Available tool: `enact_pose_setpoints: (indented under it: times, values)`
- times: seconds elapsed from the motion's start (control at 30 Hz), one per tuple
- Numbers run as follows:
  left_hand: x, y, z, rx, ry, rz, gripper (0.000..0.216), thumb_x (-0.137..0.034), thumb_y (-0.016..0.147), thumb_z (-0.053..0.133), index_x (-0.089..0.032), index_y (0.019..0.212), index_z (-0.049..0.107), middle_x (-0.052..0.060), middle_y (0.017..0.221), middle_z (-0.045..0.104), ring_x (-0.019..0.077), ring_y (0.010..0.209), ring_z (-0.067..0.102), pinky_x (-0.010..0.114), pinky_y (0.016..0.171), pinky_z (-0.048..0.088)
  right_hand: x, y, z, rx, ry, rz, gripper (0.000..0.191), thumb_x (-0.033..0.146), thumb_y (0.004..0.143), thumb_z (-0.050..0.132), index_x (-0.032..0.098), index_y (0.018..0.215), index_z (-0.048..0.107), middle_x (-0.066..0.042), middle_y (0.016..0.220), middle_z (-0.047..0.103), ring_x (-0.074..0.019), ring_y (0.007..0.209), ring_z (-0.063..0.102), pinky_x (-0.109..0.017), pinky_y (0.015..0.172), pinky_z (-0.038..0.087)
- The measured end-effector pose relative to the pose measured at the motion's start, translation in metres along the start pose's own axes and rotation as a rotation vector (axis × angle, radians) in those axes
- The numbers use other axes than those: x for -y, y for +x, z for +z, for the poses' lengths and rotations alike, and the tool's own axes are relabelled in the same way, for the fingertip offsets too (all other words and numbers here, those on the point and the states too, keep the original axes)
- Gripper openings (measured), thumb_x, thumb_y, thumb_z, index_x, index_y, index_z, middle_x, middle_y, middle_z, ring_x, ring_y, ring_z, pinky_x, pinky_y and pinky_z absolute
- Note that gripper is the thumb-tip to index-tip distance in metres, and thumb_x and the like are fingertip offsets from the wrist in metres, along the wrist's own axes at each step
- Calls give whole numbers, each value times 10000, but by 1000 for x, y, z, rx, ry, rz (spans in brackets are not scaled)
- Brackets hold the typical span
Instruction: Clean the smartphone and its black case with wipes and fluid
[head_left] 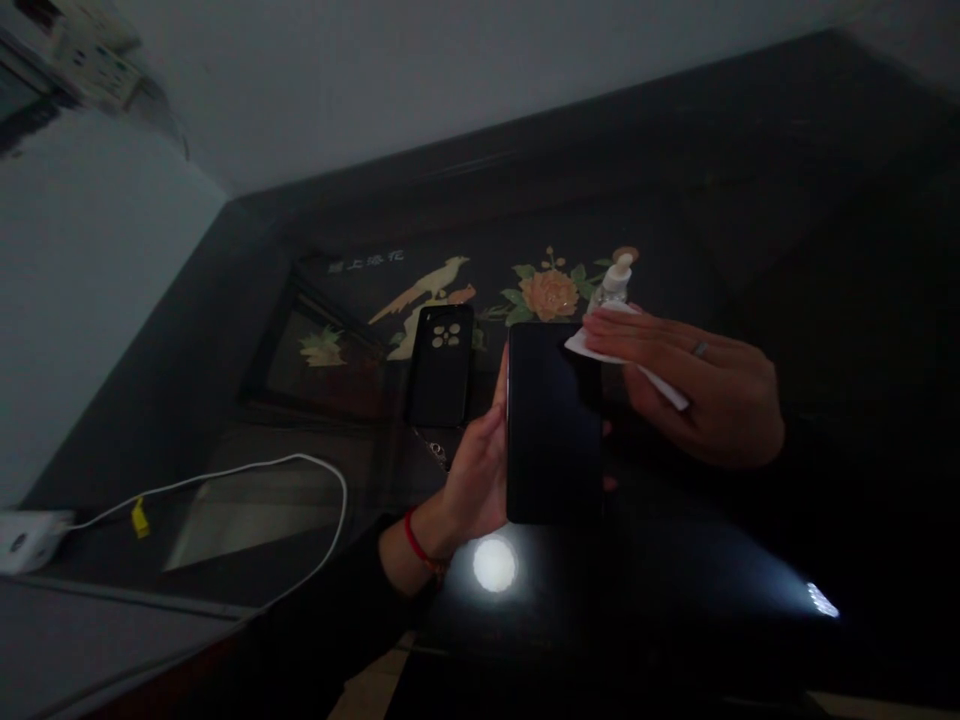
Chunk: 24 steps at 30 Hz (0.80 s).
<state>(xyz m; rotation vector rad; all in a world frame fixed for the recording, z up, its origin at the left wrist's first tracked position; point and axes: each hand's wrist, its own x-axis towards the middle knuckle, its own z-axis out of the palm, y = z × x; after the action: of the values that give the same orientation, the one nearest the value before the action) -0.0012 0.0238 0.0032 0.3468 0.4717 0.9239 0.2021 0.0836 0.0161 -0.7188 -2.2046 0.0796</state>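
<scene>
A black smartphone [553,440] lies screen up in my left hand [480,470], whose thumb runs along its left edge while fingertips show at the right edge. My right hand [697,385], with a ring on one finger, pinches a folded white wipe [600,346] and presses it to the phone's upper right corner. Just behind those fingers stands a small clear bottle with a white dropper top [616,280]. To the left of the phone rests a black phone case [441,365] with round camera cutouts and a small strap chain [435,447] at its lower end.
The dark glossy tabletop [360,390] bears a bird and flower picture. At the left, a white cable [300,460] with a yellow tag [140,518] loops from a white power strip [34,540]. A bright lamp [823,600] shines at the lower right. Walls bound the far and left sides.
</scene>
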Motion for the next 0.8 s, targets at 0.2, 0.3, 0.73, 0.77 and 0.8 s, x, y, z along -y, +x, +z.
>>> enact_pose_setpoints:
  times: [0.2, 0.3, 0.73, 0.77, 0.8]
  values:
    - [4, -2, 2, 61, 29, -115, 643, -449, 888, 492, -543, 1442, 180, 1, 1519, 377, 332, 1165, 576, 644, 926, 409, 9, 8, 9, 65, 34, -27, 389, 73, 903, 485, 119, 1283, 560, -154, 1316, 593, -233, 1271, 523, -431, 1080, 453]
    - [10, -2, 5, 18, 17, -175, 638, -496, 876, 482, -439, 1469, 253, 46, 1464, 449, 328, 1176, 565, 606, 975, 388, 14, 12, 11, 98, 29, -67, 362, 82, 913, 486, 104, 1264, 572, -162, 1322, 584, -247, 1286, 505, -454, 1085, 438]
    - [7, 2, -4, -153, -213, -231, 809, -788, 817, 145, -320, 1402, 452, 41, 1179, 661, 231, 1147, 567, 373, 1009, 380, 20, 5, 13, 138, -20, -431, 292, 84, 937, 463, -10, 1185, 585, -205, 1220, 642, -279, 1247, 532, -448, 1050, 476]
    - [7, 2, -2, -135, -211, -231, 812, -795, 810, 127, -342, 1413, 429, 38, 1245, 633, 245, 1194, 537, 408, 1027, 360, 15, 6, 12, 125, -58, -363, 304, 85, 937, 467, 9, 1210, 575, -204, 1246, 625, -277, 1262, 519, -462, 1050, 474]
    - [7, 2, -1, -112, -204, -242, 794, -780, 822, 98, -361, 1426, 401, 34, 1318, 591, 256, 1247, 497, 448, 1046, 332, 11, 8, 11, 108, -92, -297, 313, 87, 934, 478, 26, 1228, 568, -205, 1266, 612, -277, 1269, 513, -473, 1049, 473]
